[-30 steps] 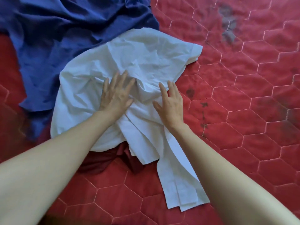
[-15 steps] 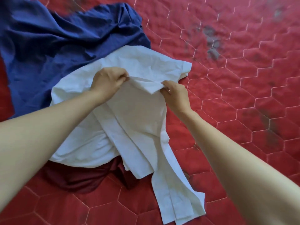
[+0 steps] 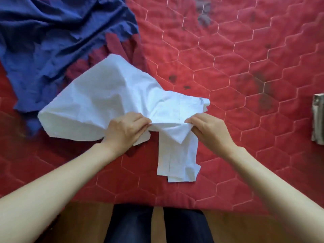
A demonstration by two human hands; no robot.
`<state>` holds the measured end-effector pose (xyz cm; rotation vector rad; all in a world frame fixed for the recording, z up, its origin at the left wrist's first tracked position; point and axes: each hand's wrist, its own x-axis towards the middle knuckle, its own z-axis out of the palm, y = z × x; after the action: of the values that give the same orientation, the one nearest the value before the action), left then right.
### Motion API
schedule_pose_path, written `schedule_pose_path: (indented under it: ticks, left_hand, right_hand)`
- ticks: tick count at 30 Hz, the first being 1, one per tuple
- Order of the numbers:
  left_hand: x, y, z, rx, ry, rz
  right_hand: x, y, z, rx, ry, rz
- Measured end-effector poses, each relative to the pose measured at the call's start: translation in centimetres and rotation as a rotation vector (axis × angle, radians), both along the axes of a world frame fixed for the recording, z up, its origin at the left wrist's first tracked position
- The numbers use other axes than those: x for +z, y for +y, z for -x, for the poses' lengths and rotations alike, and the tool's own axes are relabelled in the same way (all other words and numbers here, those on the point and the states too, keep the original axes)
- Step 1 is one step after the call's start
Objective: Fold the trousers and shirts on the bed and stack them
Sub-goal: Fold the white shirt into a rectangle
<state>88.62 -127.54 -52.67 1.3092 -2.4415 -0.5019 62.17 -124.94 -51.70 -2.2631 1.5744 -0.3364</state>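
A white shirt [image 3: 108,95] lies crumpled on the red quilted bed [image 3: 228,71], near its front edge. My left hand [image 3: 125,130] pinches the shirt's near edge, fingers curled into the cloth. My right hand [image 3: 209,131] pinches the same edge a little to the right. Between the hands the fabric is pulled taut, and a folded sleeve or strip [image 3: 177,160] hangs toward me. A blue garment [image 3: 52,42] is spread in a heap at the upper left. A dark red garment [image 3: 115,48] peeks out between the blue and the white.
A pale object [image 3: 318,120] shows at the right frame edge on the bed. The bed's front edge runs across the bottom, with a wooden floor [image 3: 84,221] and my dark-trousered legs [image 3: 157,225] below it. Dark stains mark the quilt at the right.
Both hands went from pressing flat on the shirt to pinching its edge, then pulled it toward me and off the blue garment. The dark red garment now shows behind the white shirt.
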Motion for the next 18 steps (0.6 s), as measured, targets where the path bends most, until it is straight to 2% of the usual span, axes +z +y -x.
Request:
schedule_pose_path:
  ticks: [5,7,11,14,16,18]
  left_hand:
    - [-4.1,8.4,3.9,-0.253,-0.11,-0.168]
    - [-4.7,9.7,6.2,-0.287,-0.104,-0.179]
    - [-5.1,9.2,12.6,-0.199,-0.097,-0.188]
    - [-5.8,8.0,18.2,-0.076,-0.213,-0.409]
    - [-7.1,7.3,21.6,0.047,-0.265,-0.475]
    - [-8.4,6.3,24.6,0.123,-0.275,-0.441]
  right_hand:
    - [-4.0,10.8,4.3,0.113,0.097,-0.181]
    - [-5.5,13.2,5.8,0.051,0.09,-0.257]
    - [-7.7,14.4,8.3,-0.408,-0.004,-0.309]
    - [-9.3,12.6,10.0,-0.75,-0.122,-0.282]
    - [-10.3,10.8,11.1,-0.918,-0.206,-0.28]
    - [-11.1,9.1,12.0,-1.014,-0.269,-0.262]
